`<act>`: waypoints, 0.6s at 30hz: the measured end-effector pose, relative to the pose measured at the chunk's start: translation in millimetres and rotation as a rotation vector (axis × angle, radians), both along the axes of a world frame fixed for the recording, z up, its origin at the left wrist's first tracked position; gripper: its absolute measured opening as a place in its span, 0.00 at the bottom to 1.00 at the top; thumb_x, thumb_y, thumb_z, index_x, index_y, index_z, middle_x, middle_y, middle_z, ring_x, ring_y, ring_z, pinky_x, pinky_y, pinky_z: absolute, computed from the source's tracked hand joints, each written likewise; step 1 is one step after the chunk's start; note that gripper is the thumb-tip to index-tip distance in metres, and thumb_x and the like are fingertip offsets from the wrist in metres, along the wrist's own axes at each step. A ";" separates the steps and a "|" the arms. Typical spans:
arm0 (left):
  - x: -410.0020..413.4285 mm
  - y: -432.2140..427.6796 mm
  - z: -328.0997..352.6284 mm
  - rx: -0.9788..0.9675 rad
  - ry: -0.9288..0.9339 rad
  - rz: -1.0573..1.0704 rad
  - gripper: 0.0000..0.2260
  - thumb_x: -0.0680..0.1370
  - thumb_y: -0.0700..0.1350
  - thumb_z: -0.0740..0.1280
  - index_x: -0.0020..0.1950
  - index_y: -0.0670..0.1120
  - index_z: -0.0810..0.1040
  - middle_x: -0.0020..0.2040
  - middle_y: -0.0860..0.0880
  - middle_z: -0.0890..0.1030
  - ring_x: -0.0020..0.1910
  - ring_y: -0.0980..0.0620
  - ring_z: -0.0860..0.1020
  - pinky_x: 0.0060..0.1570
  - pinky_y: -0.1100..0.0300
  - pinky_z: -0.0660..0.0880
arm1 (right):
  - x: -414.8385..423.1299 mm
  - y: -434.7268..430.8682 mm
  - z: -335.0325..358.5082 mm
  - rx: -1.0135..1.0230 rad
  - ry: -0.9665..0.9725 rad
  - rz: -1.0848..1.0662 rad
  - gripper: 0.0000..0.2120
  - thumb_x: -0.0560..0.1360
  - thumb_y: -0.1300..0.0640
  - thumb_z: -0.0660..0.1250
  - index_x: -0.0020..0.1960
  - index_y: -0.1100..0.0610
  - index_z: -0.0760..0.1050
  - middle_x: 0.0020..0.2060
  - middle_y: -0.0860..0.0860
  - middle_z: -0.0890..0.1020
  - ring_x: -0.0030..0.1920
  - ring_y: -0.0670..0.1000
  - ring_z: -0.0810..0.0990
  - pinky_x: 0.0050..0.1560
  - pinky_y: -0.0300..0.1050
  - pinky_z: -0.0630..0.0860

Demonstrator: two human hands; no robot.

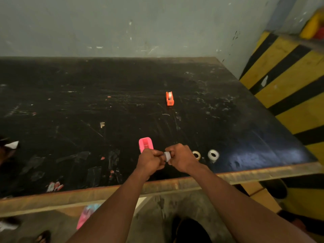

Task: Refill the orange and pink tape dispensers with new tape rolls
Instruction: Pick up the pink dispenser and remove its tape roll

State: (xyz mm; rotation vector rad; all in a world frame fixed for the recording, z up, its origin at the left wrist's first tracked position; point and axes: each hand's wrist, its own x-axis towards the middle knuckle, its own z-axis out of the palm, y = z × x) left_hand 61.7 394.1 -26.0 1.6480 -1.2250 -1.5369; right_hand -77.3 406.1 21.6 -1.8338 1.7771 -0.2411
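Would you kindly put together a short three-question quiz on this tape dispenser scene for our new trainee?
1. True or false: the orange dispenser already has a roll seated in it.
2. What do the left hand and right hand hold between them?
A. a tape roll
B. scissors
C. the orange dispenser
3. How many items lie on the black table just right of the right hand?

Key
1. True: a white roll shows in its top.
2. A: both hands grip a small tape roll, in front of the empty pink dispenser.
3. Two: a tan-cored roll and a white roll.
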 end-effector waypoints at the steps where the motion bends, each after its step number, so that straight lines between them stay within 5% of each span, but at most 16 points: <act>1: -3.9 2.2 -1.1 0.005 -0.010 0.001 0.08 0.76 0.38 0.69 0.54 0.41 0.83 0.42 0.44 0.84 0.41 0.49 0.83 0.41 0.59 0.83 | -4.3 1.5 -2.6 0.010 -0.005 -0.012 0.20 0.70 0.62 0.73 0.61 0.53 0.80 0.56 0.53 0.84 0.59 0.54 0.80 0.58 0.44 0.75; 12: -36.5 -17.9 -6.6 0.045 -0.056 0.126 0.04 0.77 0.39 0.68 0.46 0.46 0.82 0.42 0.48 0.83 0.44 0.52 0.82 0.39 0.62 0.81 | -51.5 -26.4 -21.4 0.096 0.101 -0.056 0.24 0.70 0.61 0.71 0.66 0.52 0.76 0.60 0.57 0.81 0.61 0.58 0.79 0.62 0.51 0.76; 18: -57.0 -17.6 -21.4 0.049 -0.085 0.202 0.05 0.77 0.41 0.69 0.52 0.43 0.82 0.42 0.46 0.84 0.43 0.49 0.83 0.47 0.54 0.82 | -68.6 -29.7 -42.4 0.068 0.171 0.058 0.24 0.72 0.58 0.71 0.67 0.51 0.74 0.63 0.57 0.77 0.62 0.59 0.77 0.62 0.52 0.75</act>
